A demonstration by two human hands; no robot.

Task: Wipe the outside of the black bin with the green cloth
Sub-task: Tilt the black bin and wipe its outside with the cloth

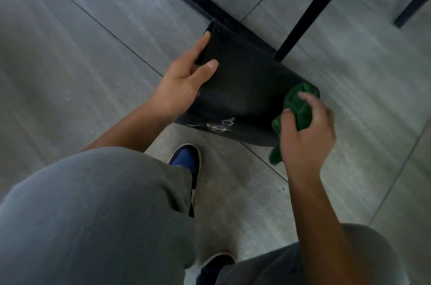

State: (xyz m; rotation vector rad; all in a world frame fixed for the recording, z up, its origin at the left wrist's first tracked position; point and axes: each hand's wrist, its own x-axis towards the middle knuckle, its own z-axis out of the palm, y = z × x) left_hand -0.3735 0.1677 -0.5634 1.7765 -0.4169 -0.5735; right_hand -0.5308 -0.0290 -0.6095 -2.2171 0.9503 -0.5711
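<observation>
- The floor (pixel 81 56) is made of big grey tiles and lies under both hands and under the bin.
- The person's legs in grey trousers (pixel 93 214) fill the near part of the view, below the hands.
- The black bin (pixel 242 88) is tipped on its side between the two hands. One end is in the left fingers and the other end is by the right fingers.
- A black chair leg (pixel 310 9) stands just past the bin, on the far side from the fingers.
- The left hand (pixel 182 81) grips the bin's edge. The thumb lies on the outside and the fingers curl over the rim.
- The right hand (pixel 305 135) squeezes the green cloth (pixel 296 109). Its fingers are closed around the cloth, which presses on the bin's outside.
- A blue shoe (pixel 186 158) sits on the floor below the bin.
- White marks (pixel 219 126) show on the bin's side, between the two hands.
</observation>
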